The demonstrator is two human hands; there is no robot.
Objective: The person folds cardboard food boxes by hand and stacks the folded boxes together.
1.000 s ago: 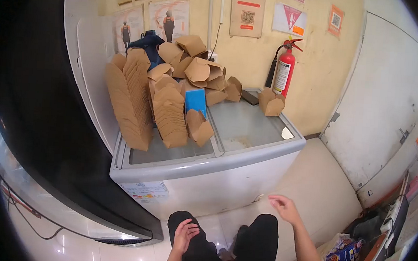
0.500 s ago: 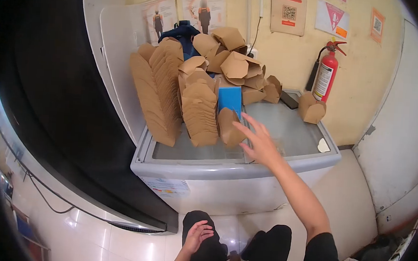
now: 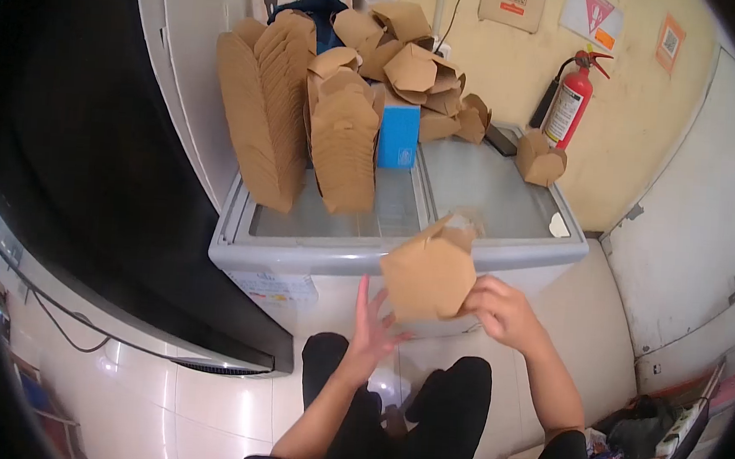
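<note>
The knees [image 3: 463, 387] are set apart at six o'clock from the box [image 3: 428, 275], which is held tilted in the air by the front edge of the freezer [image 3: 315, 254]. The left hand [image 3: 369, 335] is raised at seven o'clock from the box, its forearm aimed at one; the fingers are spread and nothing is gripped, though whether the box is brushed by them cannot be told. The right hand [image 3: 495, 310] is placed at four o'clock, its forearm aimed at eleven and the wrist bent toward ten; the near edge of the box is pinched between thumb and fingers. On the freezer, the short stack [image 3: 344, 152] is stood at eleven o'clock, with the blue box [image 3: 399, 137] just beside it, and the tall stack [image 3: 265, 122] at ten. Farther back, a pile [image 3: 415, 71] is heaped at twelve, and a lone carton [image 3: 542, 162] is seen at one, near the extinguisher [image 3: 569, 107].
</note>
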